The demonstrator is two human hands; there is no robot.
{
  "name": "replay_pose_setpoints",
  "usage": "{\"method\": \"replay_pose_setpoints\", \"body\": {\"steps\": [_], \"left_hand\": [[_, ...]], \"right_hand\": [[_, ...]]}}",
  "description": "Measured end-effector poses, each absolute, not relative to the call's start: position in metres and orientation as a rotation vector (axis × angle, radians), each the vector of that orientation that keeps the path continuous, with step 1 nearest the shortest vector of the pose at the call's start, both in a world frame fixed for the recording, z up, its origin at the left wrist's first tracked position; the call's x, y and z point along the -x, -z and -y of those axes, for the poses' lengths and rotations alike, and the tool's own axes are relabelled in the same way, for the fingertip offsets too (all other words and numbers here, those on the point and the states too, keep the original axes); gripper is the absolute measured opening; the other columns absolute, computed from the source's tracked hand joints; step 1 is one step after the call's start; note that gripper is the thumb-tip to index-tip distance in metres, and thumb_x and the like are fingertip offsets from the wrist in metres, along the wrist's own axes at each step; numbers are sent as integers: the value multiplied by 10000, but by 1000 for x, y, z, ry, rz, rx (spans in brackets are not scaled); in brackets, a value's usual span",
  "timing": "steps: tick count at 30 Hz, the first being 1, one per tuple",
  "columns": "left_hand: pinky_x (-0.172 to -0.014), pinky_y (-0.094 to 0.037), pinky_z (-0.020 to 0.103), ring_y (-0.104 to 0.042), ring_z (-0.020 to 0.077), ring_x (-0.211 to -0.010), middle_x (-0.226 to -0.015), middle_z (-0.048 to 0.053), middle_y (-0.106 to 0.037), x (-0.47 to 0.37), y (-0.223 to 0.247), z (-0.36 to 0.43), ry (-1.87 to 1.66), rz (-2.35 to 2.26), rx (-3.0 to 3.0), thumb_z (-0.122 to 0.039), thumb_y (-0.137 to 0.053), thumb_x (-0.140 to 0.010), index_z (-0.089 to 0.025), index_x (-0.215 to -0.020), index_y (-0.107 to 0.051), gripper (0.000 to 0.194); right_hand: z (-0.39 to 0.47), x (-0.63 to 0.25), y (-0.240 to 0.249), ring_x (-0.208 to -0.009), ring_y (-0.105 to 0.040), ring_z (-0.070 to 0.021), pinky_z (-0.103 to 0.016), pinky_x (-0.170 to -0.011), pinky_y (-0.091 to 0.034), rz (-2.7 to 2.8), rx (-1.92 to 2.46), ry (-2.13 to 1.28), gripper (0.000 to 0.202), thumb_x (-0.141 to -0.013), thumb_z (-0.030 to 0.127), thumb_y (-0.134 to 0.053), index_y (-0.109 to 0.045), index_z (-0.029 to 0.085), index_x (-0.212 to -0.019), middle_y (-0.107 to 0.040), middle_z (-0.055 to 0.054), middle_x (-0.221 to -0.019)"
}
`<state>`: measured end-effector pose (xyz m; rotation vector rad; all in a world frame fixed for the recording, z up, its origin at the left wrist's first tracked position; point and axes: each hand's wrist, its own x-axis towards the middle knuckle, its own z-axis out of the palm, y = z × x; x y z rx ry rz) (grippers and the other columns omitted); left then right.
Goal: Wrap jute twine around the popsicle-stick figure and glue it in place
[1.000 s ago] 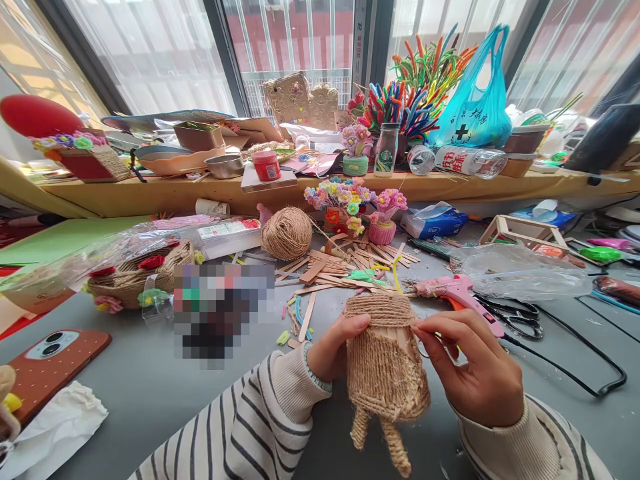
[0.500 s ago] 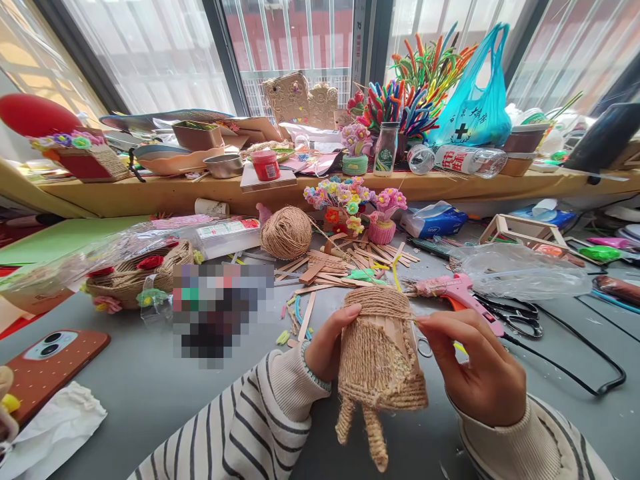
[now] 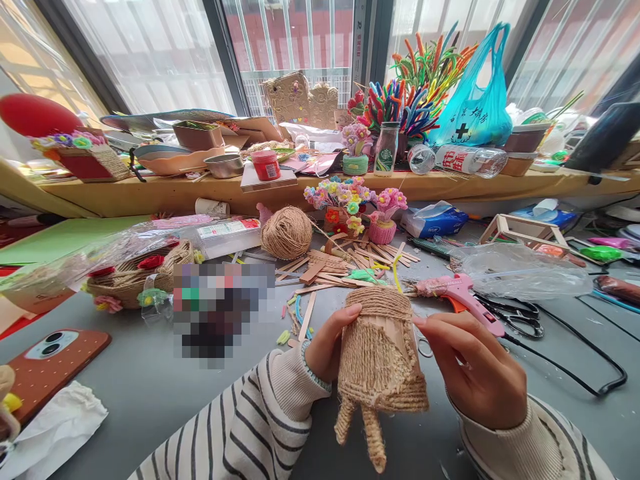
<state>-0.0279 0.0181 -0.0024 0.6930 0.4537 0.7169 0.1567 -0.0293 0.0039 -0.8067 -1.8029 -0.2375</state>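
A rope-wrapped cup-like form [image 3: 375, 360] with two short rope-covered legs pointing down hangs above the grey table at the lower centre. Wound twine covers its upper end, and a bare patch shows on the front. My left hand [image 3: 330, 340] grips it from the left side, thumb on the front and the other fingers hidden behind. On the right, my right hand [image 3: 475, 370] is closed in a pinch on the twine at the form's upper right edge. A twine ball [image 3: 286, 233] lies farther back, a strand leading off it to the right.
Wooden sticks [image 3: 325, 270] are scattered behind the form. A pink glue gun [image 3: 463, 293] with a black cable and scissors [image 3: 515, 320] lie to the right. At left are a phone [image 3: 60, 367] and crumpled paper [image 3: 60, 433].
My right hand's fingertips have shifted slightly left, closer to the form's edge. The form and my left hand are almost unmoved.
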Motion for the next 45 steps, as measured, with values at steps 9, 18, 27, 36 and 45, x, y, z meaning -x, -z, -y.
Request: {"method": "replay_pose_setpoints", "body": {"steps": [9,18,27,36,45], "left_hand": [[-946,-483,458,-646,375,-1092,-1064,187,-741,27,0,-17,-686,-473,-714,-497,-616,-739,-61,-1083,-697,562],[-981,-447,393,-625,348,-1133,-1032,159,-753,28,1,-18,-670,-443,-705,-513,-628,-729,-72,-1076,-698,565],[-1018,-410,390,-589,350,-1183,-1047,144,-748,28,-1,-18,-658,-437,-691,-513,-659,-700,-90,-1066,-698,561],[-1018,-414,405,-587,356,-1183,-1036,146,-750,27,-1,-18,-644,-431,-696,-534,-671,-683,-80,-1069,-701,596],[-992,-440,444,-595,373,-1172,-1074,155,-743,26,-2,-17,-672,-433,-721,-516,-657,-709,-89,-1074,-707,564]], "right_hand": [[29,-156,-6,-890,-568,-94,-201,-785,-469,1831,802,221,370,-836,-90,-523,-624,128,-1117,-597,-45,-956],[31,-155,-6,-880,-565,-85,-189,-790,-478,1846,811,237,374,-847,-85,-509,-618,138,-1126,-587,-35,-957],[30,-157,-6,-885,-568,-88,-189,-796,-479,1866,808,228,371,-847,-84,-503,-618,133,-1126,-585,-41,-960],[30,-157,-5,-875,-577,-91,-190,-786,-486,1868,816,236,353,-845,-73,-519,-630,132,-1110,-595,-45,-951],[30,-157,-5,-784,-633,-121,-226,-680,-540,1851,852,288,368,-850,-20,-529,-653,195,-1122,-637,-47,-891]]}}
